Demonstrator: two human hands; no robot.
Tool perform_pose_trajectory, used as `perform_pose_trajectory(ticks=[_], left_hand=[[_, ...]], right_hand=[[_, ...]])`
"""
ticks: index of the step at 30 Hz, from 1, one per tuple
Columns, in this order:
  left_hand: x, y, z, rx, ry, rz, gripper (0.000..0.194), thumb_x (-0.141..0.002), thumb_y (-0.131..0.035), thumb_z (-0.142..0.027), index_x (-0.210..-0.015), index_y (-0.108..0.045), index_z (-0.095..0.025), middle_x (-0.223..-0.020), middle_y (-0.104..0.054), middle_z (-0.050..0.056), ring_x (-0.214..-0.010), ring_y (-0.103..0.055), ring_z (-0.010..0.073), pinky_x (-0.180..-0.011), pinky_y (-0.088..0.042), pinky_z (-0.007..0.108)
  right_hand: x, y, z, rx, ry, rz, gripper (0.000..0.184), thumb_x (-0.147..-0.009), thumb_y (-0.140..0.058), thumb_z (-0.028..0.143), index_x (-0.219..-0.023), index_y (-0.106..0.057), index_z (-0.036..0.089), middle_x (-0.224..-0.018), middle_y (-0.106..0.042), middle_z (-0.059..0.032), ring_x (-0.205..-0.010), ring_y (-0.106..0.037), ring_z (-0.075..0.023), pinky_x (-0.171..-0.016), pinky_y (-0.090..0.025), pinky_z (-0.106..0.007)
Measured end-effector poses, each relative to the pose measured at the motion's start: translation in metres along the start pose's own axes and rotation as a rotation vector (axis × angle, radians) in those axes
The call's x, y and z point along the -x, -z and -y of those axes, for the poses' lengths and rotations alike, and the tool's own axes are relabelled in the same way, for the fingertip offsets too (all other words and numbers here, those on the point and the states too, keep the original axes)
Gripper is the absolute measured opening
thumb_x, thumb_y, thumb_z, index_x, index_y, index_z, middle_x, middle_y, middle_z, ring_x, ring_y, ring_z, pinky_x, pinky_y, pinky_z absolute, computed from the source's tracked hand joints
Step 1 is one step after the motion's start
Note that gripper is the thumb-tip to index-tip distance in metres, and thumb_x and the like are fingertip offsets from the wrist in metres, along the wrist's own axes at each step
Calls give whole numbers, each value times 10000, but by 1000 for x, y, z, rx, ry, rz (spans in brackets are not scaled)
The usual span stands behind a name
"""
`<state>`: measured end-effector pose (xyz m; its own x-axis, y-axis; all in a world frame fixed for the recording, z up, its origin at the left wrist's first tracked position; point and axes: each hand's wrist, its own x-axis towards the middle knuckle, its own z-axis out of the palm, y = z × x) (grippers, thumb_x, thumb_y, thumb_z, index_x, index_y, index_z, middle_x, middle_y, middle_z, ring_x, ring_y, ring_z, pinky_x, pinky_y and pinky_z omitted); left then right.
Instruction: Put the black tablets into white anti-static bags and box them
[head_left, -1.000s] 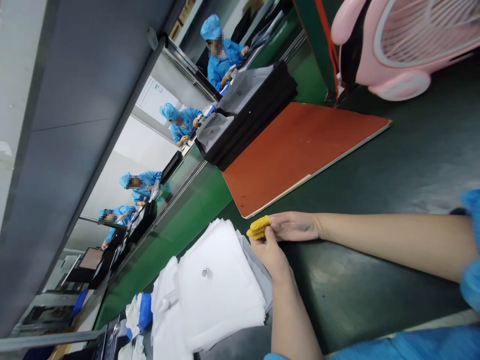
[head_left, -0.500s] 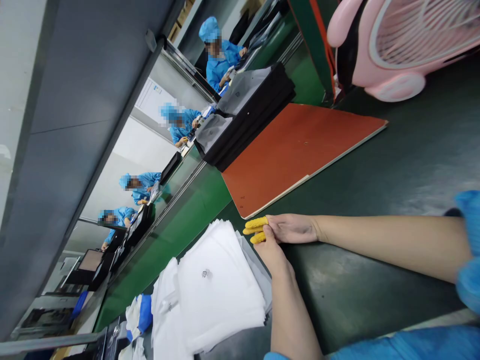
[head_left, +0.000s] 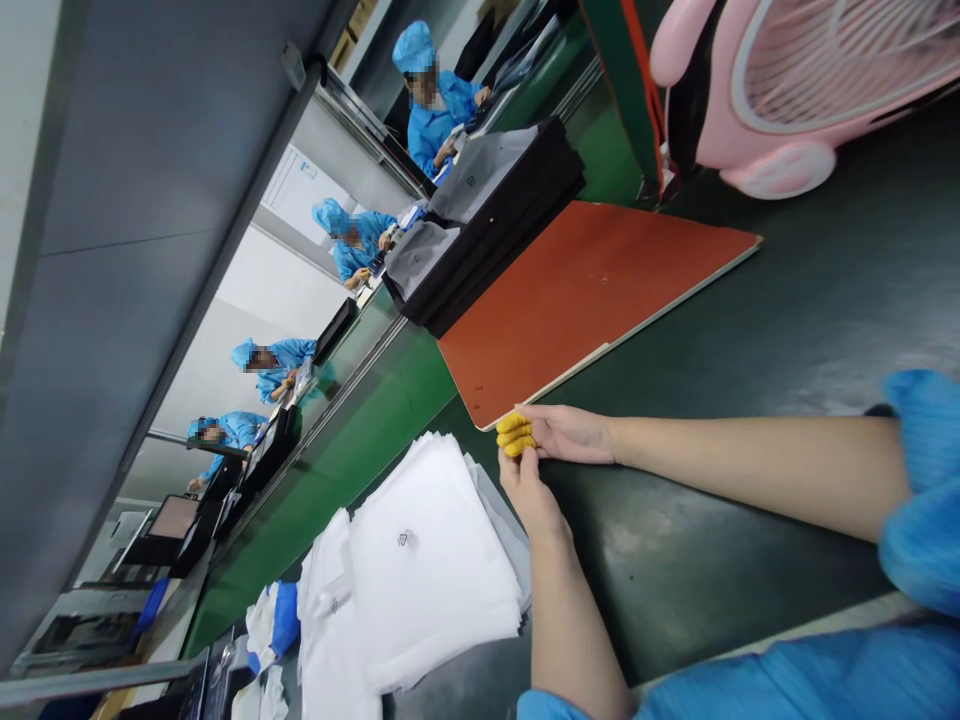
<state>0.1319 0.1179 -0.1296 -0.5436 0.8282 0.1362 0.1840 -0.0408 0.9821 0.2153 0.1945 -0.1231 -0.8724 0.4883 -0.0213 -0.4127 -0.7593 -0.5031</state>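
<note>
My right hand (head_left: 571, 436) reaches in from the right and rests on the dark green table (head_left: 750, 330). Its fingertips wear yellow finger cots (head_left: 514, 435) and are curled close together. My left hand (head_left: 531, 492) comes up from the bottom edge, and its fingers pinch at those yellow tips. Both hands meet just below the corner of an orange-red board (head_left: 585, 290). A stack of white non-woven sheets (head_left: 427, 560) lies right beside my left hand.
A pink desk fan (head_left: 780, 90) stands at the top right. Black cases with grey pouches (head_left: 487, 225) sit beyond the board, beside a green conveyor belt (head_left: 360, 450). Several people in blue suits (head_left: 435, 100) work along the line. Blue and white cloths (head_left: 277, 625) lie at the bottom left.
The yellow-tipped fingers of my right hand went from stretched out to curled together. Both hands shifted slightly up in the view, and my left fingers stayed on the tips.
</note>
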Motion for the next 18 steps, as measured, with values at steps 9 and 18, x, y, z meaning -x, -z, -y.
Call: perform_pose_trajectory(ticks=[9, 18], left_hand=[[-4, 2, 0, 193, 91, 26, 285, -674, -522, -292, -886, -665, -168, -988, -649, 101, -942, -592, 232, -816, -465, 357], [5, 6, -19, -236, -102, 189, 222, -779, -450, -273, -760, -652, -184, -837, -647, 66, -871, -571, 208, -818, -430, 343]], right_hand=[[-2, 4, 1, 12, -20, -105, 372, -811, -520, 407, -554, -459, 144, -484, -480, 16, -461, -442, -75, -470, -373, -203], [-3, 15, 2, 175, -118, 28, 389, -804, -509, 453, -592, -520, 127, -523, -530, -6, -476, -459, -73, -423, -353, -186]])
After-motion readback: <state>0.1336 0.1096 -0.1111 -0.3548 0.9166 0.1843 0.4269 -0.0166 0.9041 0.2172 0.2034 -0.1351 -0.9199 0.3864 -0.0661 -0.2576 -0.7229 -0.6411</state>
